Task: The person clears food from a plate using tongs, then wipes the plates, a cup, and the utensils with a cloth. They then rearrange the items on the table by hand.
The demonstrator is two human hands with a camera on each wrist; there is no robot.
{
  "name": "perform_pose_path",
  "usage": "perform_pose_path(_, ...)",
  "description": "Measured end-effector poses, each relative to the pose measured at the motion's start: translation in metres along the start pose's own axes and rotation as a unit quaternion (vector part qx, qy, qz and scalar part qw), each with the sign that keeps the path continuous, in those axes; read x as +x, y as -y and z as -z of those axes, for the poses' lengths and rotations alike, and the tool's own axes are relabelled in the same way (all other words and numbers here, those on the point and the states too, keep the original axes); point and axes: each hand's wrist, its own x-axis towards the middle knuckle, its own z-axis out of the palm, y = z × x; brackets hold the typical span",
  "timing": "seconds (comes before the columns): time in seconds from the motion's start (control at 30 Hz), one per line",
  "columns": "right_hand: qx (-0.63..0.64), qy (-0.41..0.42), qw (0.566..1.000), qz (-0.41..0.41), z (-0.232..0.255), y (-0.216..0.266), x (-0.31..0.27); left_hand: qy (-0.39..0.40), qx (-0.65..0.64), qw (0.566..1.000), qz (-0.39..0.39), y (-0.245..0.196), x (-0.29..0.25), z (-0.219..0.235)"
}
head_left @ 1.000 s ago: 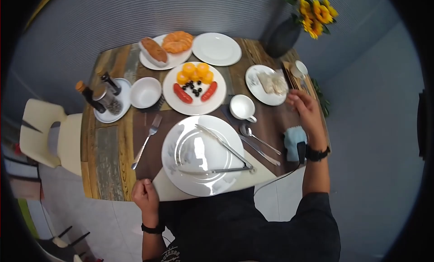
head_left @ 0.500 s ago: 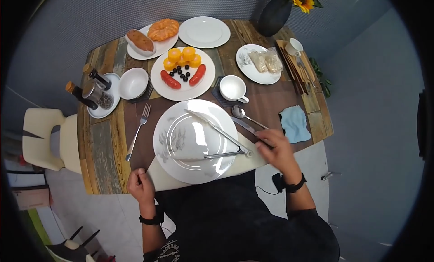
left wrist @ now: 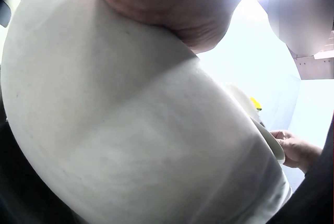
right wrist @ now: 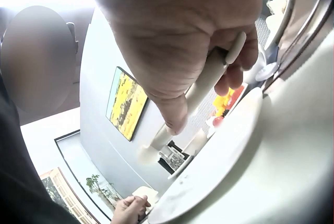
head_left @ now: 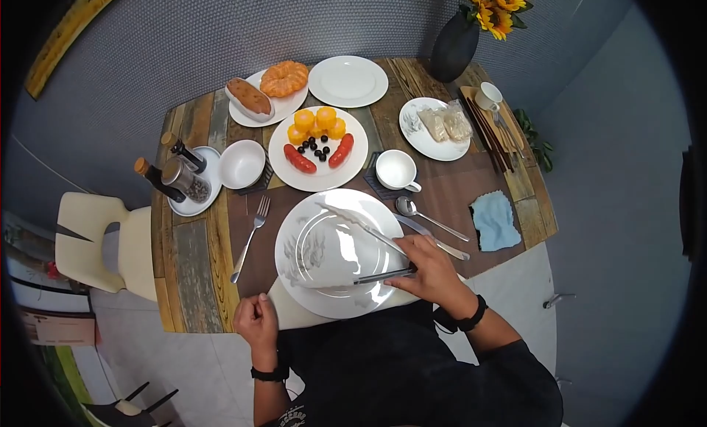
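In the head view my right hand (head_left: 427,271) grips a pair of metal tongs (head_left: 379,238) near the hinged end, thumb on one arm and fingers on the other. The arms of the tongs spread in a V over a large white plate (head_left: 302,300) with a grey pattern. From the right wrist view, the curled fingers wrap the tongs (right wrist: 207,82), partly hiding them. Beside the plate at the table's front edge rests my left hand (head_left: 255,322), fingers loosely curled and holding nothing. In the left wrist view its palm (left wrist: 172,5) lies near a pale cloth (left wrist: 125,119).
A fork (head_left: 252,237) lies left of the plate; a spoon (head_left: 436,222) and knife (head_left: 449,249) lie right. Behind are a food plate (head_left: 317,180), cup (head_left: 395,169) and bowl (head_left: 241,164). A blue cloth (head_left: 495,221) and vase (head_left: 453,48) are at right.
My right hand has come from the table's right side, across the knife, to the tongs and taken hold of them. The left hand stays at the table edge; the head view has shifted.
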Motion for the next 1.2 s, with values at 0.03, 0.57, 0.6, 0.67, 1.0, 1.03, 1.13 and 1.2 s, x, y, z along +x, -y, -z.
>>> perform_pose_path(0.03,-0.003,0.002,1.0,-0.002,0.008,0.004,-0.001,0.001,0.001,1.0,0.002,0.0,-0.001,0.0)
perform_pose_path(0.57,-0.176,-0.203,0.923,-0.275,0.097,-0.126,0.042,-0.004,0.009,1.0,0.002,-0.003,0.0,-0.003)
perform_pose_path(0.6,-0.181,-0.187,0.92,-0.292,0.097,-0.131,0.048,-0.003,0.012,1.0,0.001,-0.002,0.0,-0.003)
perform_pose_path(0.67,-0.185,-0.17,0.917,-0.309,0.094,-0.137,0.056,-0.002,0.015,1.0,0.001,-0.003,0.0,-0.002)
perform_pose_path(1.0,-0.231,-0.153,0.913,-0.298,0.097,-0.143,0.063,0.001,0.021,0.999,-0.025,-0.003,0.002,-0.001)
perform_pose_path(1.03,-0.245,-0.167,0.916,-0.268,0.096,-0.144,0.064,0.0,0.021,0.999,-0.025,-0.005,0.003,0.0)
perform_pose_path(1.13,-0.245,-0.179,0.926,-0.223,0.098,-0.133,0.074,-0.002,0.028,0.999,-0.025,-0.004,0.003,0.001)
perform_pose_path(1.2,-0.231,-0.161,0.937,-0.204,0.099,-0.133,0.093,-0.004,0.028,0.999,-0.023,-0.003,0.004,0.0)
